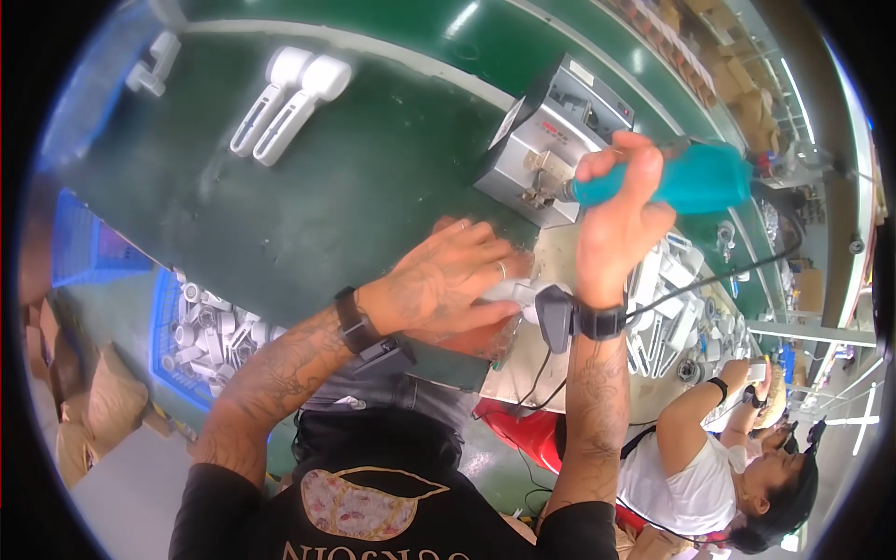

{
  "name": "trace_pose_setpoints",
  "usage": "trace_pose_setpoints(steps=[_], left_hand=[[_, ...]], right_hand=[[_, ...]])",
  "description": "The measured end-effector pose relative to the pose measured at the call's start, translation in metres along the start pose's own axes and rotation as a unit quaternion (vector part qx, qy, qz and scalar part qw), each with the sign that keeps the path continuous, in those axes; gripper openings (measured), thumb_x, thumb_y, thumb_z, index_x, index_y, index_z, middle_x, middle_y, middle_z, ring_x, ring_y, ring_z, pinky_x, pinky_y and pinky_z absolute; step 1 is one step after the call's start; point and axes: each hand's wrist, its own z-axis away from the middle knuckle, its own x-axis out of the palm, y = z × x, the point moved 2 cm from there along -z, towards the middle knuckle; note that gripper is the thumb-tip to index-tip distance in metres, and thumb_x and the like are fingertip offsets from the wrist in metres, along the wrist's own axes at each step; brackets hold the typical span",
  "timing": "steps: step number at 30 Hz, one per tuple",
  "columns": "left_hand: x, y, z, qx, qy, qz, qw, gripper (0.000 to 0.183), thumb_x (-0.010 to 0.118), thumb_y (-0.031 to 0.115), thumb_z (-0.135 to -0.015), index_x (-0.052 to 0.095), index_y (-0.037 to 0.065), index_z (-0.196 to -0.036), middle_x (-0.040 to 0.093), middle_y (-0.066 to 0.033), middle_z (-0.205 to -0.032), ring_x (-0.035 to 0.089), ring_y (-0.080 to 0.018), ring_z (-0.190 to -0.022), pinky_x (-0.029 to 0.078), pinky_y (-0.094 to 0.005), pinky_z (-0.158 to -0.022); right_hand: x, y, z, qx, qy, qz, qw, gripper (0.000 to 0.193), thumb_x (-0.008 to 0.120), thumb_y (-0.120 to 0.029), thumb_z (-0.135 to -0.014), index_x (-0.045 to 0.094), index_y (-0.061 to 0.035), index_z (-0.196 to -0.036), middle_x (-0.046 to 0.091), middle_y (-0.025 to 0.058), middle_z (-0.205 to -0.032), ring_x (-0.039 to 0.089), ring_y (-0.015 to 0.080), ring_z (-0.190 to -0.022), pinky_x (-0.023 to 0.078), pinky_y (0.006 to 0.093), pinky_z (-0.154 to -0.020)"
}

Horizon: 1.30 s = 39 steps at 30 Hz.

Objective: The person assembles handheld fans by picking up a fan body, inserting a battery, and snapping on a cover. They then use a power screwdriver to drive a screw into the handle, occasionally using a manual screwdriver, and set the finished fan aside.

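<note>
My right hand (627, 201) is wrapped round a teal electric screwdriver (700, 179), held nearly level with its tip pointing left. That tip meets the front of a grey screw feeder (534, 159), though I cannot tell whether it touches a screw. At the table's near edge, my left hand (457, 275) lies closed over a white plastic part (504, 291), thumb across it and most of it hidden. Something reddish-brown (476, 341) with clear film shows beneath this hand. Dark devices are strapped at both wrists.
Two white handheld housings (301, 107) lie on the green table (233, 210). Many white parts fill a blue basket (177, 359) on the left; others are heaped (667, 308) on the right. A black cable (719, 277) crosses near my right wrist. A co-worker (691, 457) sits at right.
</note>
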Motion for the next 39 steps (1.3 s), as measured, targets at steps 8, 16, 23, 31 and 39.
trace_pose_setpoints(steps=[8,16,23,31,39], left_hand=[[-0.002,0.004,-0.002,0.024,0.021,-0.011,0.999,0.038,0.072,0.035,-0.089,0.068,0.014,-0.120,0.063,-0.0044,-0.113,0.055,-0.0247,-0.101,0.046,-0.0394,-0.093],[-0.001,0.000,0.003,0.001,0.002,0.001,1.000,0.037,0.071,0.031,-0.088,0.070,0.014,-0.121,0.064,-0.0045,-0.116,0.056,-0.0255,-0.101,0.047,-0.0404,-0.091],[0.004,-0.004,0.000,0.021,0.017,-0.008,1.000,0.033,0.070,0.025,-0.088,0.074,0.014,-0.118,0.064,-0.0027,-0.116,0.055,-0.0246,-0.098,0.046,-0.0388,-0.086],[0.006,-0.001,0.001,0.013,0.023,-0.023,0.999,0.033,0.070,0.025,-0.088,0.074,0.016,-0.119,0.064,-0.0019,-0.117,0.055,-0.0242,-0.099,0.047,-0.0393,-0.086],[0.001,0.003,-0.001,0.008,0.008,-0.024,1.000,0.033,0.069,0.023,-0.089,0.071,0.013,-0.121,0.064,-0.0028,-0.120,0.056,-0.0251,-0.100,0.046,-0.0403,-0.086]], right_hand=[[0.005,0.021,-0.004,-0.023,0.007,0.014,1.000,0.038,0.053,-0.035,-0.107,0.060,0.0017,-0.097,0.060,0.0068,-0.074,0.061,0.0167,-0.067,0.047,0.0298,-0.060],[-0.021,-0.011,0.046,0.041,-0.004,-0.067,0.997,0.036,0.051,-0.034,-0.105,0.057,0.0014,-0.105,0.052,0.0060,-0.072,0.052,0.0180,-0.063,0.046,0.0324,-0.060],[-0.045,-0.028,0.095,0.034,-0.028,-0.039,0.998,0.065,0.058,-0.062,-0.098,0.052,0.0018,-0.110,0.052,0.0071,-0.071,0.052,0.0190,-0.062,0.044,0.0344,-0.060],[-0.046,-0.017,0.102,0.039,-0.029,-0.055,0.997,0.065,0.058,-0.061,-0.098,0.052,0.0016,-0.111,0.052,0.0071,-0.071,0.053,0.0191,-0.062,0.046,0.0347,-0.060],[-0.043,-0.005,0.105,0.025,-0.037,-0.083,0.996,0.054,0.061,-0.054,-0.099,0.049,-0.0006,-0.101,0.051,0.0085,-0.068,0.051,0.0198,-0.057,0.045,0.0354,-0.054]])
